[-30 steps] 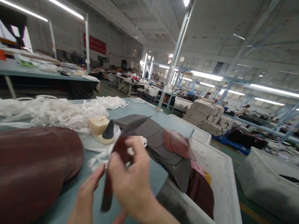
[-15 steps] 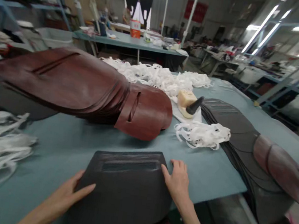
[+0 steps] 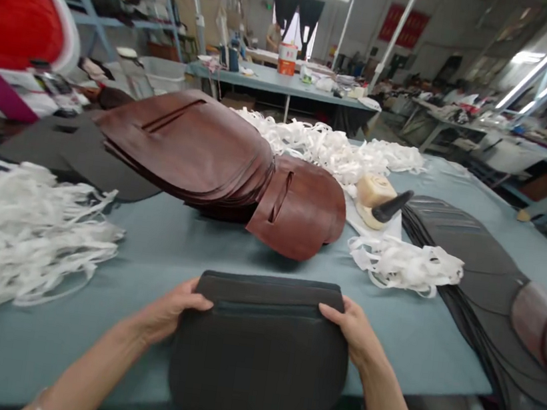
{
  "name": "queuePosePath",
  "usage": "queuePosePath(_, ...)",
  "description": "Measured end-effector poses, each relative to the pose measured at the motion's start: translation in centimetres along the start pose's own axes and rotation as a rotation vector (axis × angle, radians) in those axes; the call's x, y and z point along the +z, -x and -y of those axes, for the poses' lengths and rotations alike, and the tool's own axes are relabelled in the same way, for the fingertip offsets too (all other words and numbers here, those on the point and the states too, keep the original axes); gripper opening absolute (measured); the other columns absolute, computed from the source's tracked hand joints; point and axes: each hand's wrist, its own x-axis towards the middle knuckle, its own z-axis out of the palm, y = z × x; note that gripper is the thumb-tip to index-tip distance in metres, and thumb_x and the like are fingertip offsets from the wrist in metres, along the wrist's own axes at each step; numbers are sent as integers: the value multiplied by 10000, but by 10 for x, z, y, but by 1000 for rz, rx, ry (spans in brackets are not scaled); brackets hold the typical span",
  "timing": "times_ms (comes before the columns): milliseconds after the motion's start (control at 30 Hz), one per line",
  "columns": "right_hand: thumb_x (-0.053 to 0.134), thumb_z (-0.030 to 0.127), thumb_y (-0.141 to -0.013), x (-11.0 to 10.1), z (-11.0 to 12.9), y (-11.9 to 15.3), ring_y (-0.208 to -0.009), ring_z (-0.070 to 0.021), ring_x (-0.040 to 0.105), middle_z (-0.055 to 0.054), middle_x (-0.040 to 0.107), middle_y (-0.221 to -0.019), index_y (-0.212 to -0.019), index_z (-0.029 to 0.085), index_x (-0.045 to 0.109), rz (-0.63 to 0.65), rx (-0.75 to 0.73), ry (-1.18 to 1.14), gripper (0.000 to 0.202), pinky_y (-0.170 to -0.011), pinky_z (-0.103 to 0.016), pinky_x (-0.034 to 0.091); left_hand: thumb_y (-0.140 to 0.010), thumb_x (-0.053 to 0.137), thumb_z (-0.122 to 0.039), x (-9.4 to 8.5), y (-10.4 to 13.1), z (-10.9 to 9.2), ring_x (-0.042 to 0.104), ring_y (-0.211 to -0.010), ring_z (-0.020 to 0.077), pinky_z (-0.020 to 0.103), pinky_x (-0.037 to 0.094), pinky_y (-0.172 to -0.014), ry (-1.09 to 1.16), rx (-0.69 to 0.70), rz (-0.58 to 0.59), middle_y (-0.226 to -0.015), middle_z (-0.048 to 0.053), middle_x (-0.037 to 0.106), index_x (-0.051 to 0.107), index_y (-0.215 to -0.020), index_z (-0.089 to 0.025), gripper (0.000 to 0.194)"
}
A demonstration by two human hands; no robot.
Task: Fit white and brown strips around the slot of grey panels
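The dark gray panel [image 3: 259,368] lay directly between the two hands at the near edge of the surface [image 3: 154,270], its long axis running from left to right across the person's front. Neither hand was clearly nearer: the left hand [image 3: 165,315] gripped the panel's far left corner, and the right hand [image 3: 356,330] its far right corner. Each thumb pressed on top, close to one end of the long slot [image 3: 267,308], which ran parallel to the far edge. The other fingers were mostly hidden, so how far they reached underneath could not be told, nor whether the panel rested flat or was slightly raised. Beyond it, well apart from the fingers, lay the stack of brown pieces [image 3: 210,149]; a small heap of white strips [image 3: 406,266] lay past the right hand.
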Motion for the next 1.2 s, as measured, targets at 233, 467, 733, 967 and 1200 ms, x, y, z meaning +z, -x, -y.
queuePosePath(233, 773, 200, -578, -5, 2, 3, -694, -203, 672, -86, 722, -874, -937, 134, 637, 112, 85, -269, 389, -689, -333, 521, -604, 668, -126, 9, 14, 11, 639, -924, 264, 351, 484, -807, 127, -156, 240, -1040, 82, 681, 574, -1126, -175, 533)
queuePosePath(467, 755, 177, -573, -8, -8, 10, -595, -156, 636, -48, 696, -706, -842, 118, 662, 299, 70, -374, 290, -601, -265, 503, -541, 629, -123, 17, 25, 13, 613, -660, 177, 266, 460, -640, 238, -135, 425, -715, 53, 679, 623, -1015, -135, 473)
queuePosePath(733, 816, 266, -501, 5, -18, 40, -699, -190, 641, -34, 686, -778, -941, 175, 649, 292, 92, -455, 480, -681, -311, 505, -533, 709, -252, -1, 38, 21, 655, -798, 284, 399, 491, -763, 330, -77, 278, -837, 90, 691, 659, -785, -146, 278)
queuePosePath(967, 806, 334, -516, 11, 1, 25, -793, -248, 648, -70, 695, -876, -1008, 167, 619, 187, 37, -111, 552, -770, -394, 501, -549, 809, -344, 9, 28, 21, 628, -964, 304, 425, 472, -890, -44, 112, -174, -982, 76, 700, 574, -1110, -190, 627)
queuePosePath(1200, 722, 275, -500, 6, -17, 8, -679, -236, 631, -45, 685, -750, -855, 191, 646, 14, -33, 47, 373, -642, -331, 492, -640, 743, -364, 6, 22, 14, 628, -965, 329, 427, 481, -867, -233, 228, -164, -962, 83, 712, 654, -982, -177, 400)
